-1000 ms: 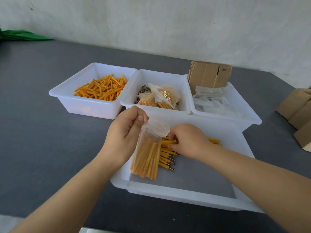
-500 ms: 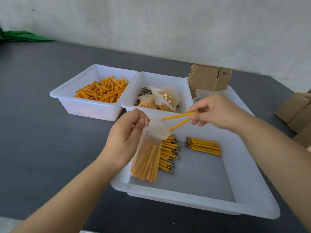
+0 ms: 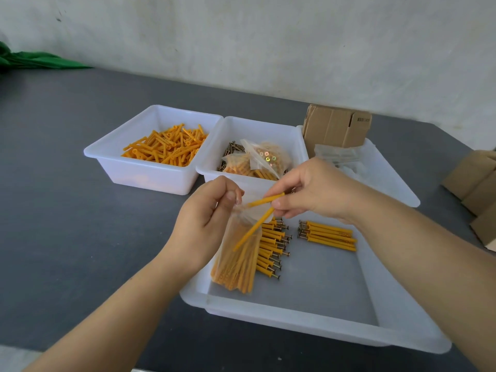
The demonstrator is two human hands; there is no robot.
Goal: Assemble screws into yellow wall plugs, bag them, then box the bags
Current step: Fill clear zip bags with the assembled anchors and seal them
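My left hand (image 3: pixel 205 221) pinches the mouth of a clear bag (image 3: pixel 237 253) between thumb and curled fingers, holding it upright over the near-left corner of the big tray (image 3: pixel 295 320); the bag is already packed with yellow plugs. My right hand (image 3: pixel 308 191) pinches two plugs (image 3: pixel 257 218) by their upper ends, their lower tips angled down into the bag's opening. More assembled plugs lie in two rows on the tray floor, one row (image 3: pixel 272 248) just beside the bag, another (image 3: pixel 328 236) further right.
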